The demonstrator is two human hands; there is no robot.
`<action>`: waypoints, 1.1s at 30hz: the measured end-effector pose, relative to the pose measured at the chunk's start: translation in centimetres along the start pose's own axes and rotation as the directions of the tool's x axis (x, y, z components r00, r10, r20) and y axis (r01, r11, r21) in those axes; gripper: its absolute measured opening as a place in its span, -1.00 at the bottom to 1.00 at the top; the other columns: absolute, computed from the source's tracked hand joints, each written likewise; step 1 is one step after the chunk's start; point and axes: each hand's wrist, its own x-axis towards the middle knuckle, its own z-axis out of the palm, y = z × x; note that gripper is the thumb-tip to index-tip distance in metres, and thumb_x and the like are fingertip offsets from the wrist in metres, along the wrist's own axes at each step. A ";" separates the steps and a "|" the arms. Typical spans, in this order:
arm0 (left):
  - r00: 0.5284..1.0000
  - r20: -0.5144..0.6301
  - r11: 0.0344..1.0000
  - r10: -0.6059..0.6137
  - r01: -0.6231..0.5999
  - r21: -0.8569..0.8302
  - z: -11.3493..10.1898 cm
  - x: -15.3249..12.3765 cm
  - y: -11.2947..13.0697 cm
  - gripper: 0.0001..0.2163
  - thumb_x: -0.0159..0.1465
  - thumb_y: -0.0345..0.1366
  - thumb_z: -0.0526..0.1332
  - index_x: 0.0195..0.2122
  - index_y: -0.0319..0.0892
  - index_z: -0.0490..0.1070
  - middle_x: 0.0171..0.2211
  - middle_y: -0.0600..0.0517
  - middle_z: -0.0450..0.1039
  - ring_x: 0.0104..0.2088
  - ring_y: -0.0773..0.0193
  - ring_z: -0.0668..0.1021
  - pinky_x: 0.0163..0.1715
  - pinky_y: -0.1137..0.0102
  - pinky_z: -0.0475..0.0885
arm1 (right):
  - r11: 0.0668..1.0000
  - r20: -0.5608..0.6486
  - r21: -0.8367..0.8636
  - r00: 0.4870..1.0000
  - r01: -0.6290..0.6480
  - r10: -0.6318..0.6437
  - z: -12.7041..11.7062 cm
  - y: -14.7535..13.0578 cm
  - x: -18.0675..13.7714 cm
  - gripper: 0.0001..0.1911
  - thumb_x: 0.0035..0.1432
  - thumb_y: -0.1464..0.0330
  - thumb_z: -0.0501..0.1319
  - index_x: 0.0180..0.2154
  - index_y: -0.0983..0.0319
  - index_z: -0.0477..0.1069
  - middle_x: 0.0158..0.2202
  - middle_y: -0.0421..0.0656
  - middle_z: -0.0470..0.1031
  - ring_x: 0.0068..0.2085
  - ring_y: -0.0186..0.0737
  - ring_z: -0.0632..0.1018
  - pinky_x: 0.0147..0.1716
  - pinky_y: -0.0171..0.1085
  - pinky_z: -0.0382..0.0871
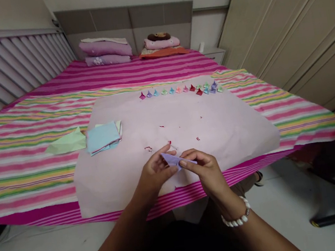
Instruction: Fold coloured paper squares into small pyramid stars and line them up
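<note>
I have both hands together over the near part of the large pale sheet [137, 113], around the middle of its near edge, with a purple folded paper [172, 161] between them. My left hand [156, 166] grips the paper's left part, thumb on the near side and the fingers partly curled behind; my right hand [202, 164] pinches its right part between thumb and fingers, so both are narrow on the one piece. The paper's pointed left corner tilts up toward the left fingertips. A white bracelet [237, 220] circles the right wrist. Just beyond the hands I see small red scraps [148, 149] scattered on the sheet, a few more farther toward its middle. Along the sheet's far edge, from about the middle to the far right corner, stand small folded paper pieces [178, 90] in purple, blue, green, pink and red, doubling into two rows at the right end. At the left edge lies a stack of paper [103, 135], light blue on top, and just beside it a creased green paper [68, 142] rests past that edge on the striped cloth [20, 163]. All of this lies on a bed [147, 72], with folded bedding [106, 53] piled at its far edge.
</note>
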 end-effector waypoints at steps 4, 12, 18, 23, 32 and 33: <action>0.999 -0.009 0.999 -0.035 0.035 -0.017 0.6 -0.1 -0.9 -0.72 -0.01 -0.29 0.44 -0.27 -0.22 0.51 -0.36 0.01 0.57 -0.29 0.28 0.58 -0.18 0.36 0.45 | 0.999 -0.021 -0.008 0.999 0.035 -0.035 0.2 0.0 -0.2 -0.91 0.03 0.38 0.36 -0.49 0.15 0.51 -0.40 -0.22 0.48 -0.30 -0.25 0.47 -0.23 -0.25 0.33; 0.996 0.071 0.997 -0.046 0.042 0.066 -0.3 0.0 -0.2 -0.86 0.11 -0.24 0.35 -0.39 -0.21 0.56 -0.53 0.09 0.48 -0.44 0.38 0.48 -0.33 0.46 0.37 | 0.991 0.064 0.057 0.991 -0.118 0.114 0.2 -1.0 -0.3 -0.75 0.15 0.16 0.25 -0.38 0.21 0.52 -0.43 -0.20 0.47 -0.36 -0.25 0.43 -0.30 -0.27 0.29; 0.984 0.171 0.993 -0.044 0.025 0.111 -0.8 -0.3 -0.4 -0.91 0.16 -0.28 0.32 -0.42 -0.18 0.54 -0.53 0.12 0.48 -0.42 0.39 0.48 -0.29 0.46 0.36 | 0.963 0.120 0.126 0.968 -0.236 0.222 0.2 -1.0 -0.1 -0.77 0.05 0.19 0.34 -0.47 0.20 0.46 -0.48 -0.23 0.45 -0.42 -0.29 0.41 -0.38 -0.29 0.26; 0.977 0.206 0.992 -0.060 0.034 0.125 -1.1 -0.3 -0.3 -0.93 0.16 -0.29 0.32 -0.39 -0.16 0.54 -0.51 0.12 0.49 -0.42 0.39 0.49 -0.28 0.46 0.37 | 0.964 0.123 0.106 0.966 -0.242 0.229 0.1 -1.1 -0.1 -0.75 0.06 0.18 0.32 -0.48 0.22 0.47 -0.51 -0.24 0.41 -0.44 -0.32 0.37 -0.37 -0.30 0.24; 0.966 0.246 0.984 -0.076 0.032 0.177 -1.1 -0.2 0.3 -0.92 0.15 -0.29 0.32 -0.43 -0.18 0.53 -0.51 0.11 0.48 -0.42 0.39 0.49 -0.30 0.46 0.39 | 0.968 0.120 0.082 0.966 -0.239 0.228 0.1 -1.4 0.2 -0.79 0.03 0.23 0.33 -0.51 0.21 0.43 -0.57 -0.29 0.34 -0.50 -0.36 0.31 -0.43 -0.33 0.21; 0.967 0.243 0.985 -0.077 0.036 0.171 -1.2 -0.1 0.3 -0.92 0.15 -0.29 0.33 -0.43 -0.18 0.53 -0.50 0.11 0.48 -0.42 0.39 0.50 -0.30 0.46 0.39 | 0.969 0.114 0.075 0.967 -0.237 0.228 0.1 -1.3 0.2 -0.78 0.04 0.23 0.32 -0.52 0.21 0.43 -0.59 -0.30 0.32 -0.51 -0.37 0.30 -0.44 -0.34 0.20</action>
